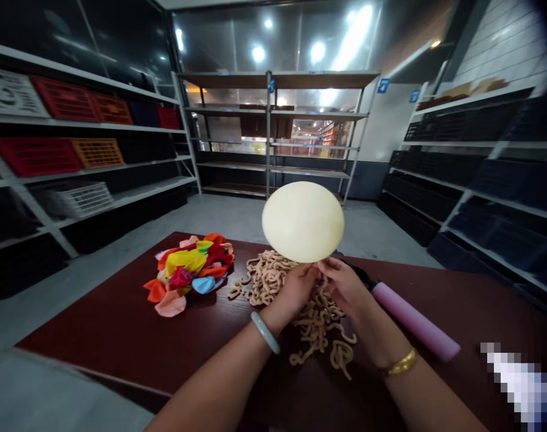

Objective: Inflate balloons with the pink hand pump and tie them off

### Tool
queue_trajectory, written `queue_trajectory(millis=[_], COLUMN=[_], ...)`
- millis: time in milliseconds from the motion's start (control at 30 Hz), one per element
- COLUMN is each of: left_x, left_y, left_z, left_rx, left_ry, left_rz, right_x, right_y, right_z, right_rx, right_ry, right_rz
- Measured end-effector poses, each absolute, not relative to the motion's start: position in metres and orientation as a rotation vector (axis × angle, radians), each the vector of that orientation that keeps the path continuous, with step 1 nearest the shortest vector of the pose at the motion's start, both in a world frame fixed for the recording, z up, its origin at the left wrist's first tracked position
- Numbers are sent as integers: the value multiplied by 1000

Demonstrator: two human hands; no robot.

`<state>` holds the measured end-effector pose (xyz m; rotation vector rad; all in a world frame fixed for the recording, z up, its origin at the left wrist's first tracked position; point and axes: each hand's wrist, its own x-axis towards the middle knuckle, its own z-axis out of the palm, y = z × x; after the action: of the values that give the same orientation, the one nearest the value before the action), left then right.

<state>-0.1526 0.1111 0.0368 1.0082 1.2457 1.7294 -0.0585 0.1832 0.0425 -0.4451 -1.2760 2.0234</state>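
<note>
A pale yellow inflated balloon (303,222) stands above the table, its lower end between my two hands. My left hand (298,287) is closed, its fingers pinching at the balloon's neck. Close beside it, my right hand (343,283) also pinches there with thumb and fingertips. The neck itself is mostly hidden by my fingers. Under and around both hands spreads a heap of beige, curly, cord-like pieces (267,279). To the right of my right hand lies a pink balloon pump (415,321) with a black end.
A pile of limp balloons in many colours (188,267) lies on the left of the dark red table (116,342). Metal shelves (269,168) stand behind; racks with crates (37,157) line the left, dark bins (453,162) the right. A pixelated patch covers the lower right corner.
</note>
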Motion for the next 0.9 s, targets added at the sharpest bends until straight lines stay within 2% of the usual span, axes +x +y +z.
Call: queue_trajectory(millis=[133, 267, 633, 767, 900], left_x=[-156, -165, -187, -190, -188], left_y=[112, 115, 121, 122, 125], left_z=[35, 32, 26, 25, 24], left_rx=[973, 931, 665, 584, 478], left_ry=[1165, 1280, 1304, 1239, 1119], left_rz=[1645, 1741, 1851, 1883, 1918], right_x=[-65, -73, -127, -148, -185], right_y=[186, 199, 284, 271, 226], right_z=[34, 31, 58, 75, 93], right_rx=[-515, -549, -825, -822, -594], right_ry=[-1206, -1219, -1392, -1636, -2073], right_rz=[2038, 2022, 1680, 1487, 1274])
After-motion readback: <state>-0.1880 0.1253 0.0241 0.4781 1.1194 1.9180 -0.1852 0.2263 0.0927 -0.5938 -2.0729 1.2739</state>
